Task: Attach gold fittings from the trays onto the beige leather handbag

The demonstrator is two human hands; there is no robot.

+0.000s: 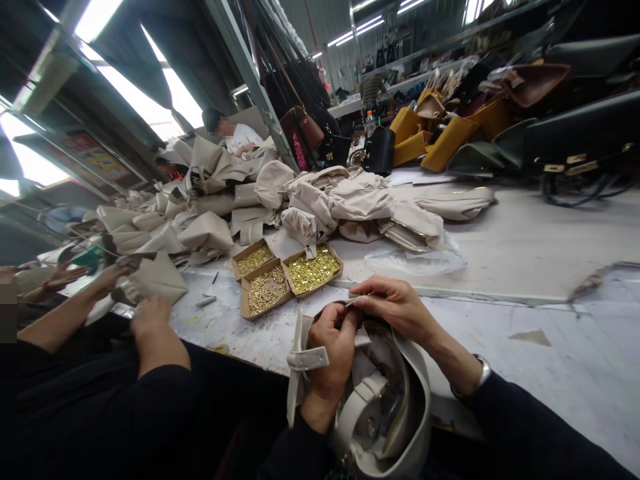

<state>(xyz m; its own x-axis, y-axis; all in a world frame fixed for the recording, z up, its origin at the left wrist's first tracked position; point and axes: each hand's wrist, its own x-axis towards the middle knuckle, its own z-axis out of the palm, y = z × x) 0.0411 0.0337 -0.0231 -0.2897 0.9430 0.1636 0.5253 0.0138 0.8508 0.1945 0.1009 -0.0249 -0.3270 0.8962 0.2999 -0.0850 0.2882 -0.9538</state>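
A light beige bag with straps and a buckle tab is held at the table's front edge, its opening facing up. My left hand is closed round the bag's upper edge, thumb on top. Fingers of my right hand pinch the same edge just to the right, close to the left thumb. Beyond my hands stand cardboard trays of small metal pieces: one with bright gold pieces, one with copper-gold pieces, and a smaller one behind.
Beige bags are heaped behind the trays. At the left, a co-worker's hands hold a beige piece. Mustard bags and dark bags lie at the back right. A beige scrap rests on the table at right.
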